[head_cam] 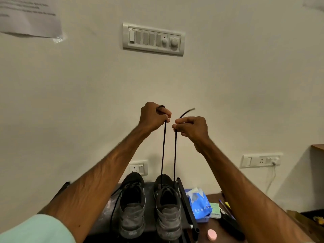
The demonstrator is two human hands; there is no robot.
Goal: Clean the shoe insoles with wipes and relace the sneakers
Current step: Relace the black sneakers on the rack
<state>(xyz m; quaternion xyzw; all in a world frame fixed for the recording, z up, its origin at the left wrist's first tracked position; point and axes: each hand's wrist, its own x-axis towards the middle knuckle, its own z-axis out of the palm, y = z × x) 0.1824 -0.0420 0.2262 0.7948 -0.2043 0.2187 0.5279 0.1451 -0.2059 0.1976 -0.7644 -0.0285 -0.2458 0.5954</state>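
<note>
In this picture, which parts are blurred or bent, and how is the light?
Head view: the tip of the lace above the right hand is smeared by motion; the print on the wall paper is unreadably soft; the wide lens tilts the switch panel; lighting is warm and dim.

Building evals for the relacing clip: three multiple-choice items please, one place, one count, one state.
1. The blue wipes pack lies: A) left of the sneakers B) right of the sneakers C) inside one
2. Sneakers in view: A) one B) two C) three
3. The lace of the right sneaker is: A) tied in a bow B) loose on the shelf C) pulled up in two strands

Key: 1 B, it lies beside the right sneaker.
2 B, the left sneaker stands next to it.
3 C, the left hand and right hand each pinch a strand.
</note>
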